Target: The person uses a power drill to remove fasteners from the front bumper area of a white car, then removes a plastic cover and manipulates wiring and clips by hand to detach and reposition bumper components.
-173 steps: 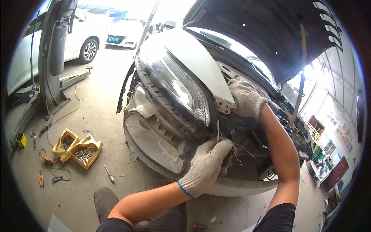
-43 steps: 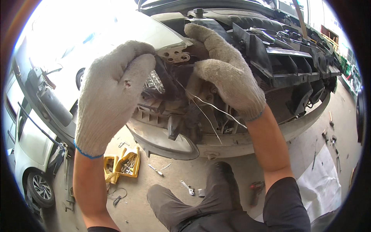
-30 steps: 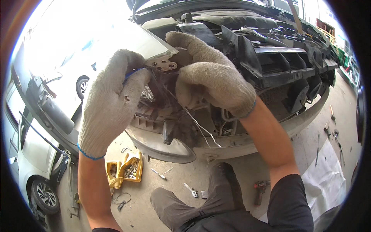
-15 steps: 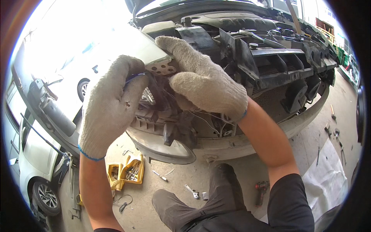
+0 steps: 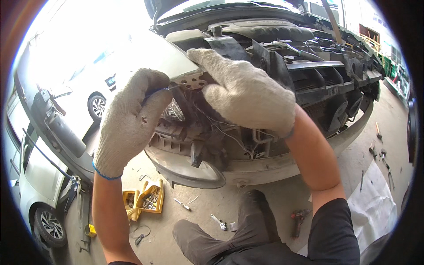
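Observation:
Both my hands wear off-white knitted gloves at the front corner of a pale car fender [image 5: 170, 55]. My left hand [image 5: 132, 117] is closed, pinching a thin blue tool [image 5: 155, 92] between thumb and fingers. Much of this tool is hidden by the glove, and its kind is unclear. Its tip side points toward a metal bracket with round holes [image 5: 194, 83] under the fender corner. Across from it, my right hand [image 5: 249, 95] grips the fender edge, fingers over the top and thumb lower down beside the bracket. Loose wires [image 5: 229, 134] hang below the right hand.
The car's front is stripped, with the radiator support [image 5: 316, 73] bare and a headlight [image 5: 185, 170] low down. On the floor lie a yellow parts case [image 5: 152, 198], an adjustable wrench [image 5: 218, 221], a cordless drill [image 5: 299, 221], a hammer [image 5: 378, 131] and a white sheet [image 5: 371, 201].
The view has shifted slightly. My right hand has moved a little right and down, exposing more of the holed bracket and wires. My left hand keeps its pinch on the blue tool.

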`<state>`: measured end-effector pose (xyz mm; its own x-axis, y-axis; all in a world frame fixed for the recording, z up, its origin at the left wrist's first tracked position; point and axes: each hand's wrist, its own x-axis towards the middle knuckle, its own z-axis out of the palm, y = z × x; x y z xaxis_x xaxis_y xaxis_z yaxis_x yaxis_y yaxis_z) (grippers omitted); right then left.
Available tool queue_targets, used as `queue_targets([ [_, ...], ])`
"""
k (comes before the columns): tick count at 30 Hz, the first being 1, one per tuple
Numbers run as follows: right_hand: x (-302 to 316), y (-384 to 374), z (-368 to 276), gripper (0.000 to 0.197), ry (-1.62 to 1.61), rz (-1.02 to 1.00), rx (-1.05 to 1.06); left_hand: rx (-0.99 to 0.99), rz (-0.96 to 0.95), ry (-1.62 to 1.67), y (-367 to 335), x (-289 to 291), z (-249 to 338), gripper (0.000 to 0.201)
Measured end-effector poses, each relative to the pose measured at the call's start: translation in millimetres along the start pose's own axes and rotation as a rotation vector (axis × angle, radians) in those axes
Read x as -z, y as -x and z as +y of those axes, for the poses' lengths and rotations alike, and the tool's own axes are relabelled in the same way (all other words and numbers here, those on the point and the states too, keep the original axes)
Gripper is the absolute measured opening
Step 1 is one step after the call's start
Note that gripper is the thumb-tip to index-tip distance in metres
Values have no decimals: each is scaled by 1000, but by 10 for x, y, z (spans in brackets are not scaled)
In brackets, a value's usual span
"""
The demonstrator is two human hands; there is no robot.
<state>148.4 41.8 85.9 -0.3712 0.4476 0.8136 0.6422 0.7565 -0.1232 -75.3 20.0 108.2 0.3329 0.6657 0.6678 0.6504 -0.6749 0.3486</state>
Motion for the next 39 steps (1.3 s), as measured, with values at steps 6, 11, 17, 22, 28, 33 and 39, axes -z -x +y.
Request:
queue_targets([
  [6,310,-19,-104,29,102,94,-130,-6,-2,63,-25,-18,-126,19],
  [11,523,-509,343,22,524,-44,328,34,-23,94,-40,-9,-91,19],
  [17,424,-763,531,41,179,-491,151,74,-51,135,-59,-32,-30,22],
  [22,275,-803,507,44,130,-604,83,45,-40,74,-50,-8,-27,21],
  [28,175,-706,550,41,344,-562,260,-34,88,-20,56,126,-15,19],
  [33,221,-660,463,40,421,-588,232,81,126,137,134,215,-79,17],
  [39,262,-192,198,47,734,-366,294,241,54,259,193,197,-168,29],
])
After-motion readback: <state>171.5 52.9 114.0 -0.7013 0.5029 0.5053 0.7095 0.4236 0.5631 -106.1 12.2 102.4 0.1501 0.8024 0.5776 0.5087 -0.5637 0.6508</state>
